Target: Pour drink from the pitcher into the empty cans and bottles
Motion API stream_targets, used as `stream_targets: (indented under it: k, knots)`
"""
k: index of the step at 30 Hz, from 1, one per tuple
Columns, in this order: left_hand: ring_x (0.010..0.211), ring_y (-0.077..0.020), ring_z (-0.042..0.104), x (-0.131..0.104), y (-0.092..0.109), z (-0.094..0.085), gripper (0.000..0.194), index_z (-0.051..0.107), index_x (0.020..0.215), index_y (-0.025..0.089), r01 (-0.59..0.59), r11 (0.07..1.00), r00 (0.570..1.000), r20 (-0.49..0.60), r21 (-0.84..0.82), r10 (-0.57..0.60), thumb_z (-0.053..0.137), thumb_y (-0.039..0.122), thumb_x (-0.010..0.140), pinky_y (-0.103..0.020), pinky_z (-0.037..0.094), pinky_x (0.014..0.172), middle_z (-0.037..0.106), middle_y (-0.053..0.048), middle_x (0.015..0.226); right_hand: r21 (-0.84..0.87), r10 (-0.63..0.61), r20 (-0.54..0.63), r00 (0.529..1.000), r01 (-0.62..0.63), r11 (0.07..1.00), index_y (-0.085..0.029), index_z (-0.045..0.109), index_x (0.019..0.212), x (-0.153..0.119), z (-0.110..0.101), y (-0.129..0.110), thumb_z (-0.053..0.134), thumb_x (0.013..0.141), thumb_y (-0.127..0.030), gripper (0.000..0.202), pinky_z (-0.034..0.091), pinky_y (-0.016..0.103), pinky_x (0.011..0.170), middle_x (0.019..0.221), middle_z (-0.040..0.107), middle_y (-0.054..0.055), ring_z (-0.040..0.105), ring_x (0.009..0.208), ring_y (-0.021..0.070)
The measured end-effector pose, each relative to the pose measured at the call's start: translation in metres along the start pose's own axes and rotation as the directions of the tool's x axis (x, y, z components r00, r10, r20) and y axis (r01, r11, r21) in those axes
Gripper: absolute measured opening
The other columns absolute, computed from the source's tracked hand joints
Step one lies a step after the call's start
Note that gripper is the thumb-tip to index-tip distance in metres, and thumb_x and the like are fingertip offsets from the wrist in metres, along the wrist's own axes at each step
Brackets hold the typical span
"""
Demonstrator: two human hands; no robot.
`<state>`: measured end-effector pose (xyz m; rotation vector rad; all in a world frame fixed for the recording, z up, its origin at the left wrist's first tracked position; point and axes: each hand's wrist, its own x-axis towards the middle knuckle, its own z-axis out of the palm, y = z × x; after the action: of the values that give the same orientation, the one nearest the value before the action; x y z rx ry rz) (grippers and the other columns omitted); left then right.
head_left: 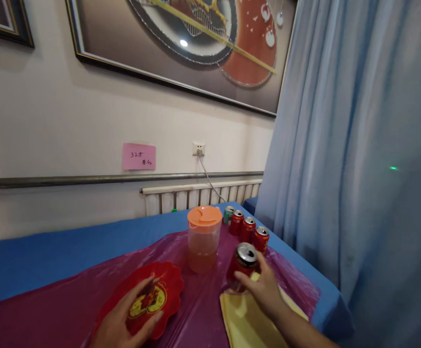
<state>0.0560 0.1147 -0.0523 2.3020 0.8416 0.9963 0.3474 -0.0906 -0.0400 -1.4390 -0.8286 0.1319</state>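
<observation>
My right hand [265,286] is wrapped round a dark red drink can [240,266], opened at the top, above the far edge of a folded yellow cloth [245,316]. My left hand [123,319] has its thumb and fingers apart, over a red scalloped plate [172,285] with a yellow printed middle. Between the plate and the can stands a clear plastic pitcher [203,241] with an orange lid [204,216], partly filled with orange-tinted liquid. Behind the held can are several more cans in a slanting row: red ones [261,239] and a green one [228,214] at the far end.
A purple plastic sheet [65,302] covers part of the blue table cover [69,241]. A blue curtain [315,145] hangs on the right. Against the wall are a white radiator [196,193] and a plugged-in cord [209,181]. A pink note [139,156] and framed pictures hang above.
</observation>
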Motion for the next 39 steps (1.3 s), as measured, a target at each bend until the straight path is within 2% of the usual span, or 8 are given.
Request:
stream_targets:
  k: [4, 8, 19, 27, 29, 32, 36, 39]
  knots:
    - [0.107, -0.0285, 0.077, 0.001, -0.021, 0.008, 0.059, 0.065, 0.130, 0.030, -0.044, 0.999, 0.999, -0.030, 0.013, 0.045, 0.072, 0.057, 0.078, -0.032, 0.063, 0.090, 0.077, -0.004, 0.123, -0.218, 0.037, -0.210, 0.977, -0.084, 0.972, -0.018, 0.066, 0.117, 0.026, -0.067, 0.047, 0.083, 0.064, -0.047, 0.064, 0.055, 0.045, 0.091, 0.114, 0.075, 0.012, 0.071, 0.103, 0.0324]
    - [0.107, -0.0273, 0.077, 0.000, -0.044, 0.016, 0.058, 0.062, 0.134, 0.033, -0.065, 0.996, 0.997, -0.037, 0.062, 0.067, 0.069, 0.058, 0.081, -0.031, 0.063, 0.091, 0.077, -0.002, 0.125, -0.292, 0.038, -0.304, 0.952, -0.131, 0.947, -0.019, 0.066, 0.113, 0.042, -0.094, 0.073, 0.081, 0.063, -0.047, 0.058, 0.055, 0.044, 0.090, 0.109, 0.076, 0.010, 0.072, 0.101, 0.0326]
    - [0.102, -0.0278, 0.078, 0.003, -0.020, 0.009, 0.050, 0.068, 0.124, 0.030, -0.048, 0.998, 0.998, -0.036, 0.030, 0.049, 0.068, 0.054, 0.080, -0.028, 0.064, 0.084, 0.081, -0.003, 0.115, -0.378, 0.053, -0.321, 0.946, -0.179, 0.908, -0.020, 0.064, 0.110, 0.052, -0.089, 0.105, 0.078, 0.066, -0.056, 0.059, 0.056, 0.041, 0.083, 0.103, 0.076, 0.010, 0.073, 0.094, 0.0312]
    - [0.106, -0.0257, 0.077, -0.011, 0.020, 0.002, 0.043, 0.067, 0.126, 0.026, -0.004, 0.998, 1.000, 0.016, -0.061, 0.005, 0.066, 0.038, 0.084, -0.034, 0.061, 0.095, 0.080, -0.006, 0.116, -0.462, 0.039, -0.313, 0.949, -0.188, 0.867, -0.014, 0.061, 0.114, 0.023, -0.097, 0.079, 0.071, 0.061, -0.073, 0.080, 0.047, 0.055, 0.095, 0.110, 0.068, 0.020, 0.063, 0.108, 0.0417]
    - [0.107, -0.0243, 0.076, -0.017, 0.029, 0.002, 0.043, 0.065, 0.127, 0.025, 0.007, 0.998, 0.999, 0.032, -0.068, -0.005, 0.064, 0.032, 0.085, -0.036, 0.059, 0.097, 0.079, -0.006, 0.118, -0.614, -0.134, -0.340, 0.931, -0.112, 0.781, -0.009, 0.060, 0.116, 0.006, -0.099, 0.070, 0.059, 0.067, -0.083, 0.089, 0.045, 0.060, 0.097, 0.110, 0.064, 0.025, 0.058, 0.111, 0.0449]
    - [0.100, -0.0214, 0.076, -0.027, 0.037, 0.004, 0.040, 0.064, 0.125, 0.023, -0.023, 0.994, 1.000, -0.011, -0.106, 0.022, 0.063, 0.024, 0.085, -0.034, 0.060, 0.093, 0.079, -0.007, 0.111, -0.618, -0.319, -0.164, 0.933, 0.155, 0.771, -0.015, 0.060, 0.117, -0.023, -0.084, 0.055, 0.057, 0.076, -0.079, 0.077, 0.048, 0.057, 0.094, 0.116, 0.063, 0.021, 0.060, 0.107, 0.0400]
    - [0.089, -0.0193, 0.075, -0.036, 0.043, 0.006, 0.036, 0.066, 0.120, 0.021, -0.081, 0.993, 0.995, -0.067, -0.086, 0.075, 0.063, 0.017, 0.084, -0.032, 0.060, 0.086, 0.079, -0.007, 0.099, -0.343, -0.421, 0.100, 0.902, 0.428, 0.836, -0.023, 0.065, 0.109, -0.066, -0.012, 0.016, 0.068, 0.079, -0.062, 0.048, 0.056, 0.047, 0.078, 0.109, 0.068, 0.016, 0.068, 0.094, 0.0332]
    - [0.084, -0.0190, 0.074, -0.040, 0.043, 0.007, 0.039, 0.066, 0.119, 0.021, -0.090, 0.994, 0.993, -0.087, -0.062, 0.085, 0.064, 0.014, 0.080, -0.032, 0.059, 0.083, 0.078, -0.005, 0.095, -0.018, -0.536, 0.381, 0.753, 0.586, 0.810, -0.033, 0.068, 0.115, -0.104, 0.066, -0.036, 0.075, 0.079, -0.045, 0.038, 0.059, 0.044, 0.079, 0.106, 0.072, 0.009, 0.071, 0.094, 0.0307]
